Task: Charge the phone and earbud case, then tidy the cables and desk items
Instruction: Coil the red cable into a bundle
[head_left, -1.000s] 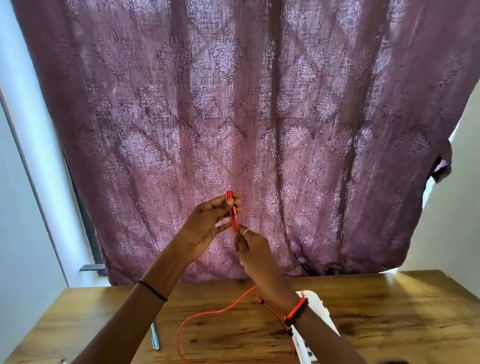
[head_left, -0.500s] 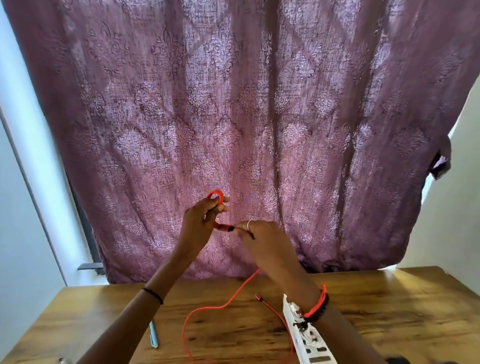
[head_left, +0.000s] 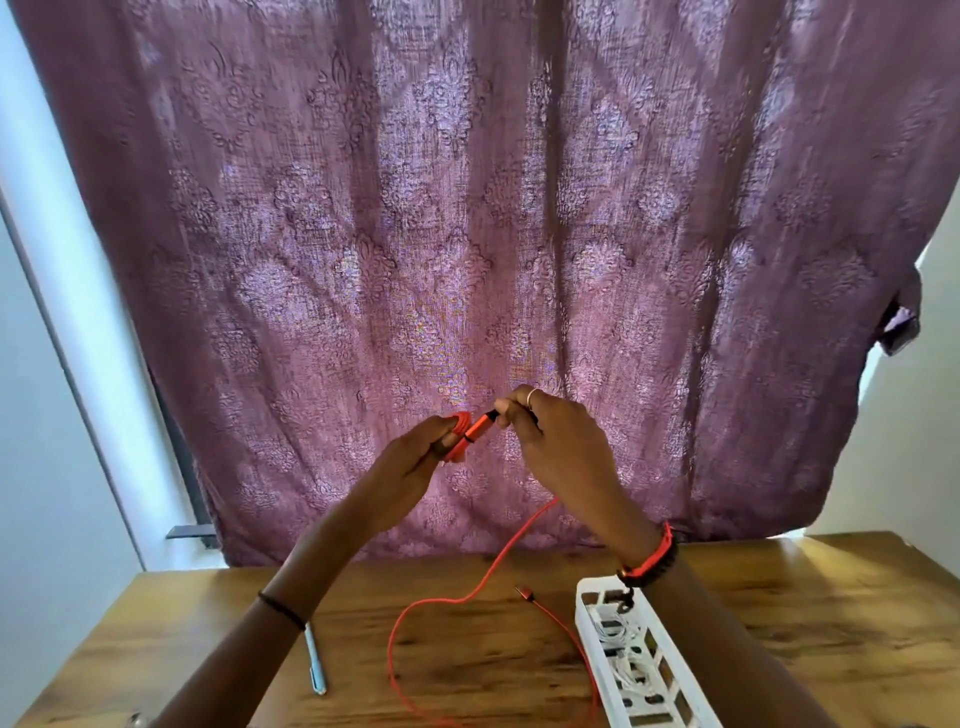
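While my left grip (head_left: 410, 462) clasps the orange cable coil (head_left: 456, 441), my right grip (head_left: 561, 447) pinches its plug (head_left: 475, 431), which angles up toward that hand. The slack (head_left: 488, 569) hangs below and to the right, nearer my right grip.

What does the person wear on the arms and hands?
No sleeves show. The left hand has a thin black band at its wrist. The right hand has a pale ring on one finger and a red and black bracelet at its wrist.

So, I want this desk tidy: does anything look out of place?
Yes. The red cable is only partly coiled in the left hand; its slack loops across the desk, its free plug lying beside the white basket.
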